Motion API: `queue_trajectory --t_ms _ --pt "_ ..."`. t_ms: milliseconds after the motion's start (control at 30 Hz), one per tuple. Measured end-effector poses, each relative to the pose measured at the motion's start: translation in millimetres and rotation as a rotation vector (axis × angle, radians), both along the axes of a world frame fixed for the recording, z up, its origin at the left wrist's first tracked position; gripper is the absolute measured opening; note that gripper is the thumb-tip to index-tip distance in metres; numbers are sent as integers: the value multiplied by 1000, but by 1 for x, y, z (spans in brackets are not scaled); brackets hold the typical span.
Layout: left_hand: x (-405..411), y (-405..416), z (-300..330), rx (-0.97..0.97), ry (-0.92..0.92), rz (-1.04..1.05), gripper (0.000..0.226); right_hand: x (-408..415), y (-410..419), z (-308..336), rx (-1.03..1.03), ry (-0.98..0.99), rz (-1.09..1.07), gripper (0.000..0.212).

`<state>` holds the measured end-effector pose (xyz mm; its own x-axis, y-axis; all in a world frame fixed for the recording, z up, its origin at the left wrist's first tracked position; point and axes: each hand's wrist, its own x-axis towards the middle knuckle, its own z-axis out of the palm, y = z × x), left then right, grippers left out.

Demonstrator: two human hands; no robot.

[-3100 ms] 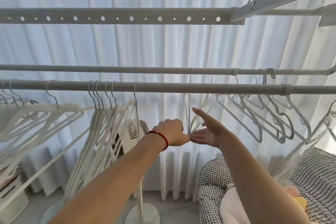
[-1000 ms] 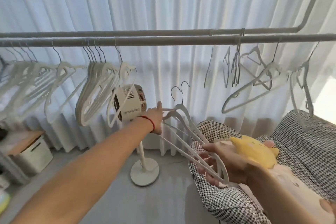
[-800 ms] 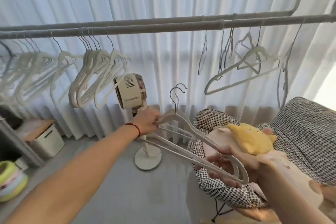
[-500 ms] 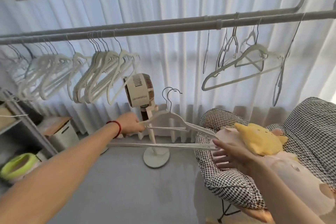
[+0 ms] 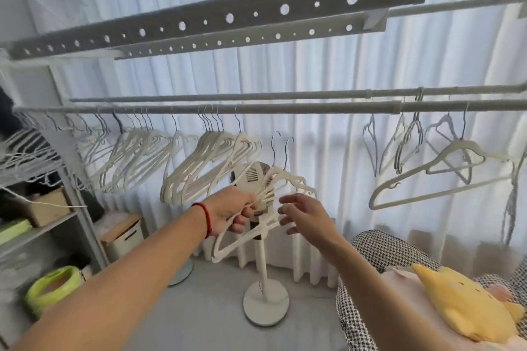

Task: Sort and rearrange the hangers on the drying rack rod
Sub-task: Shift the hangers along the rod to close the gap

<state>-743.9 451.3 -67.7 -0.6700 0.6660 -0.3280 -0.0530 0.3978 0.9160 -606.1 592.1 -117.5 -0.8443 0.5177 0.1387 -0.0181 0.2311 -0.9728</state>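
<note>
My left hand grips two white hangers by their shoulders, hooks up, just below the near rod. My right hand hovers beside them with fingers spread, fingertips near the hangers' lower bars, holding nothing. Several white hangers hang bunched on the left part of the rod, with more white hangers further left. Several grey and white hangers hang loosely on the right part.
A standing fan is right behind the held hangers. A checkered chair with a yellow plush toy sits at lower right. A shelf unit with boxes stands at left. Perforated rails run overhead; curtains behind.
My left hand lifted the two hangers up and left toward the bunched group on the rod. My right hand let go of their lower end and now hovers open beside them.
</note>
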Motion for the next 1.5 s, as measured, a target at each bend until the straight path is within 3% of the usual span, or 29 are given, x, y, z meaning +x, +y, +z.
queue_trajectory --t_ms 300,533,667,767,800,900,967,1067,1167,1333,1500 --pt "-44 17 80 119 -51 -1 31 -49 -3 28 -27 64 -8 19" --pt "-74 36 60 150 -197 -31 30 -57 12 8 -41 8 -70 20" --pt "-73 43 40 189 -136 -66 26 -52 21 2 -40 2 -130 21" --pt "-73 43 42 82 119 -103 23 -42 31 -2 3 2 -222 21" --pt "-74 42 46 -20 322 -115 26 -38 35 -3 15 7 -260 21" --pt "-65 47 61 -322 1171 -27 34 -23 43 -1 45 29 -342 21" --pt "-41 57 70 -195 1408 21 28 -14 46 4 66 49 -371 22" --pt "4 78 79 36 1331 -118 23 -1 49 16 134 81 -443 23" --pt "34 108 75 100 1214 -325 26 15 54 25 182 127 -537 24" --pt "60 164 62 -24 1053 -617 36 45 66 27 244 151 -718 24" --pt "79 203 39 -41 894 -681 43 76 88 18 429 114 -1040 24"
